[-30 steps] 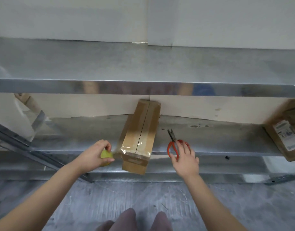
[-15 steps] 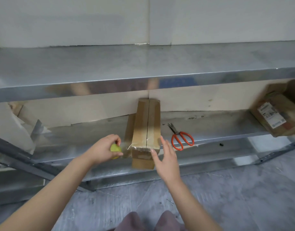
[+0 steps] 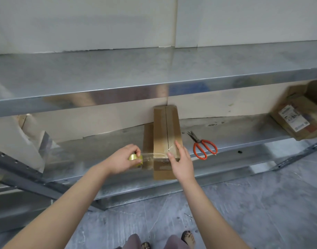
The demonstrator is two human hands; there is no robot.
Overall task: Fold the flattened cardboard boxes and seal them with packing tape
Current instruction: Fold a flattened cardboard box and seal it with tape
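A long, narrow cardboard box lies on the lower metal shelf, its near end sticking out past the shelf's front edge. Clear tape runs along its top seam. My left hand grips a small yellow-green roll of packing tape just left of the box's near end. A clear strip of tape stretches from the roll onto the box. My right hand lies flat on the box's near end, fingers spread, pressing on the tape there.
Red-handled scissors lie on the shelf just right of the box. A cardboard carton with a white label sits at the shelf's far right. An upper metal shelf overhangs. Crumpled white material fills the left end. The floor is grey concrete.
My right hand left the scissors on the shelf and moved left onto the box's near end. My left hand drew the tape strip out sideways from the box.
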